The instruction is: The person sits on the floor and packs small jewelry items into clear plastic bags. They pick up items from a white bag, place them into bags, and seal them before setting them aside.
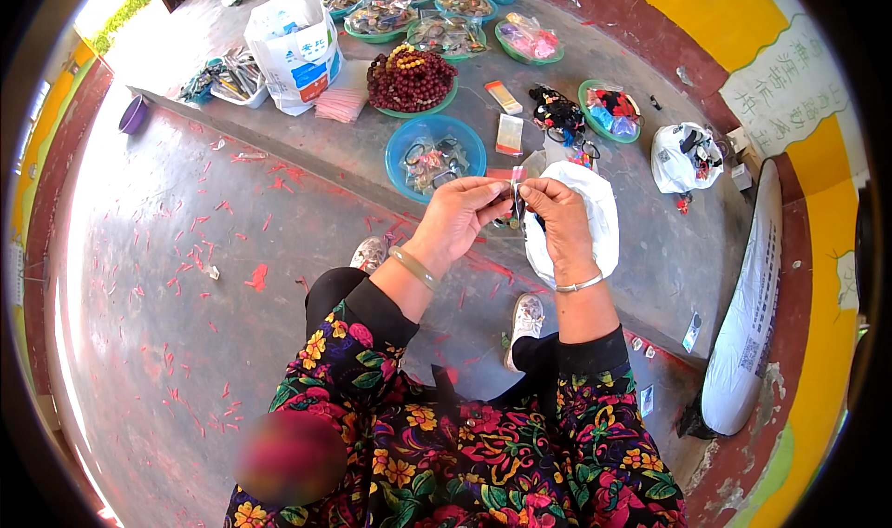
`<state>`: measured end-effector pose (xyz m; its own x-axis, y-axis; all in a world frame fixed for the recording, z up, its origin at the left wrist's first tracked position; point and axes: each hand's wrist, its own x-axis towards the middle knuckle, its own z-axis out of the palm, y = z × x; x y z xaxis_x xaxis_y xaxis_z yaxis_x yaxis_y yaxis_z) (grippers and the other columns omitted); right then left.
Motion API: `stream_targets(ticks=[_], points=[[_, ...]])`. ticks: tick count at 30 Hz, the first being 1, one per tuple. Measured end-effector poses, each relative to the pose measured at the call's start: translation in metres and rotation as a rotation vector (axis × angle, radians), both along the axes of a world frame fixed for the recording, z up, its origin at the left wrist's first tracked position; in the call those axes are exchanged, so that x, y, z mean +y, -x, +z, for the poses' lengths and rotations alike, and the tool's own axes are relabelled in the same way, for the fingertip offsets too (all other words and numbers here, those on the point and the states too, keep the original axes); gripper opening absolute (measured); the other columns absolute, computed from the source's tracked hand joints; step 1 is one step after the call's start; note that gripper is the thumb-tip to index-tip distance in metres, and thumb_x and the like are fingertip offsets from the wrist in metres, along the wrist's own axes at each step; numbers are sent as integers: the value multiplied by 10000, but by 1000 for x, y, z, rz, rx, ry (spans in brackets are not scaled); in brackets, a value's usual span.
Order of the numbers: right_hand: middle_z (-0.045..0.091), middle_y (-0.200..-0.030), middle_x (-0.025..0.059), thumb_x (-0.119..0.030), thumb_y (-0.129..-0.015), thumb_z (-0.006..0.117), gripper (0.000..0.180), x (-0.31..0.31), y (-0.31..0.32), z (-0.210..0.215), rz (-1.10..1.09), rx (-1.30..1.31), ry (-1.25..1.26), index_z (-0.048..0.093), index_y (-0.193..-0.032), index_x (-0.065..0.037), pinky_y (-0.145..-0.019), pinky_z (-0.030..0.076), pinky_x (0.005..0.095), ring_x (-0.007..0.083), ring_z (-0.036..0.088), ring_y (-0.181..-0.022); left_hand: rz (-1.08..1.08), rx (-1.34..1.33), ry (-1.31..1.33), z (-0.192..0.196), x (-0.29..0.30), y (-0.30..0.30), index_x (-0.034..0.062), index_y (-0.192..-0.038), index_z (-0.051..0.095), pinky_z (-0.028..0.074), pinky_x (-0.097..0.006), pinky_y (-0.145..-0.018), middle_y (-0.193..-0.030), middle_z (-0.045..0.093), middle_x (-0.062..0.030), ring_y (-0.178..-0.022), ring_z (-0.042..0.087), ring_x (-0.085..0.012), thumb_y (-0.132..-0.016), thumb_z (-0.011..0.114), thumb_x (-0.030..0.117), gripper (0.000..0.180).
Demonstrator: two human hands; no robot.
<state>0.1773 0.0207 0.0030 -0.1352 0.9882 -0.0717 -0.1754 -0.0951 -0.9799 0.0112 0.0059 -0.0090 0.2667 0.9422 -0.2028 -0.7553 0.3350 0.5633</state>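
Observation:
My left hand (459, 214) and my right hand (561, 219) meet just beyond my knees, fingertips pinched. Between them is a small clear plastic packet (518, 177) with a reddish top and something dark in it; the fingers cover most of it. A blue plastic basin (398, 177) with several small bagged pieces stands beyond my left hand. Under and beside my right hand lies a white plastic bag (599, 214), its contents mostly hidden.
On the raised ledge stand a heap of dark red beads (409, 80), a bundle of pink strips (341, 106), a large white bag (294, 54) and several basins of packets. Red scraps (259, 275) litter the floor. A long white-wrapped roll (743, 333) leans at right.

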Motion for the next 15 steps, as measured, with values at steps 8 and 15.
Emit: stream_targets(ticks=[8, 15], points=[[584, -888, 0, -65, -803, 647, 63, -1, 6, -2, -35, -146, -323, 650, -832, -8, -698, 424, 210, 74, 524, -788, -14, -70, -2, -4, 2, 1, -52, -968, 612, 530, -260, -806, -975, 627, -117, -894, 612, -173, -868, 549, 37, 147], [592, -880, 6, -70, -809, 641, 58, 3, 1, -5, -12, 180, -115, 642, -837, -19, -708, 415, 215, 86, 537, -781, 9, -63, -15, 1, 1, -3, -84, -971, 582, 522, -242, -727, -943, 617, -127, -803, 614, -148, -884, 524, 38, 161]])
